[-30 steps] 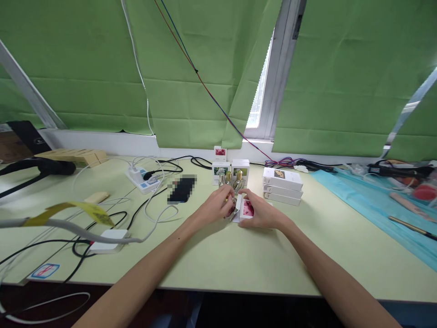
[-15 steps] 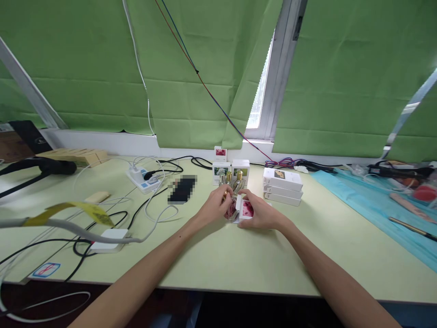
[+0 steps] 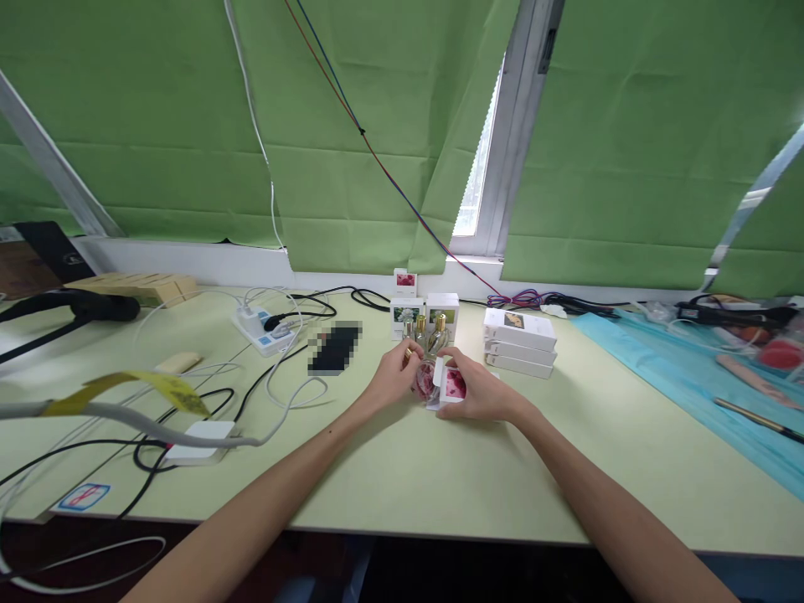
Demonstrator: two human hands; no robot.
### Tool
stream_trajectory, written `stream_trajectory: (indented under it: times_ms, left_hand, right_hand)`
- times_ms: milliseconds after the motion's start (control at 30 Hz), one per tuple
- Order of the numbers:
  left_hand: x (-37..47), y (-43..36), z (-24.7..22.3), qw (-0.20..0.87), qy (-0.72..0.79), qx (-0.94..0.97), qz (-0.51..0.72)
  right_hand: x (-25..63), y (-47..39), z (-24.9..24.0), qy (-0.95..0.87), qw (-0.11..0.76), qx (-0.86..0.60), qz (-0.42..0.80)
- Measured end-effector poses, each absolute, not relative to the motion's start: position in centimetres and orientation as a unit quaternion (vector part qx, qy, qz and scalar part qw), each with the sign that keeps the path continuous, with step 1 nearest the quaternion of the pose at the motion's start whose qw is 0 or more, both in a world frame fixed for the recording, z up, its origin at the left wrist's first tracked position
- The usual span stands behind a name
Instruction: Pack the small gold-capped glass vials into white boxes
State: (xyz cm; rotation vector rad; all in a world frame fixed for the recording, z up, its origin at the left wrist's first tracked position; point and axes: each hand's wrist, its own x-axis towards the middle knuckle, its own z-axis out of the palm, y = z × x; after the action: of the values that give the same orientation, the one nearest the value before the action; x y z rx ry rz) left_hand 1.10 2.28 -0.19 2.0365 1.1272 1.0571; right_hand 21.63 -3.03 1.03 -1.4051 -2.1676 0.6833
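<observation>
My right hand [image 3: 481,390] is wrapped round a white box [image 3: 453,384] with a pink flower picture. The box lies on the table, its open flap facing left. Just left of that flap is a round clear perfume bottle [image 3: 425,379] showing pink through the glass. My left hand [image 3: 397,373] is closed on its gold top, fingers bent. Behind both hands stand several gold-topped perfume bottles [image 3: 438,337], partly hidden by my fingers. Two white flower-printed boxes [image 3: 405,313] stand upright behind them, and a smaller pink-pictured box [image 3: 405,281] sits farther back.
A stack of white boxes [image 3: 520,342] lies to the right. Blue plastic sheeting [image 3: 666,368] with tools covers the far right. On the left are a pixelated black object [image 3: 335,348], a power strip [image 3: 264,331], a white adapter [image 3: 202,441] and tangled cables.
My left hand has shifted slightly left and away from the box flap, so more of the bottle shows. The right hand and box have stayed in place.
</observation>
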Motion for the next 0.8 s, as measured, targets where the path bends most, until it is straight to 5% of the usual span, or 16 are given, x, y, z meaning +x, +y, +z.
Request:
stream_trajectory:
  times_ms: [800]
  left_hand:
    - [1.6, 2.3, -0.8, 0.351, 0.410, 0.729, 0.422]
  right_hand:
    - [21.6, -3.0, 0.8, -0.787, 0.245, -0.513, 0.240]
